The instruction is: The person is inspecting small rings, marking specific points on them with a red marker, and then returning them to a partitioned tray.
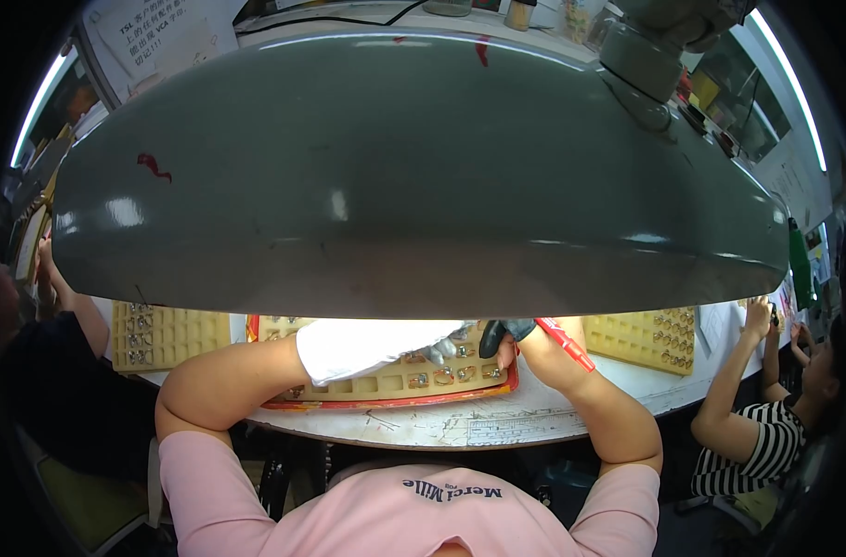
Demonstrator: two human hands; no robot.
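Observation:
My left hand [440, 350], in a white sleeve or glove with grey fingertips, lies over the ring tray; whether its fingers hold anything cannot be told. My right hand [504, 342], with black coverings on some fingers, is just right of it at the tray's right end. A red marker [567, 346] slants from that hand across the wrist, its far end hidden under the lamp. The cream slotted tray [369, 385], in a red-edged holder, bears several rings with clear stones, some in a row at its near right side. The lamp hides the tray's far part.
A large grey lamp hood [423, 174] spans the view above the hands. More slotted trays with rings stand left [179, 338] and right [621, 338] on the white worktable [430, 428]. A ruler scale shows near its front edge. Other people sit at both sides.

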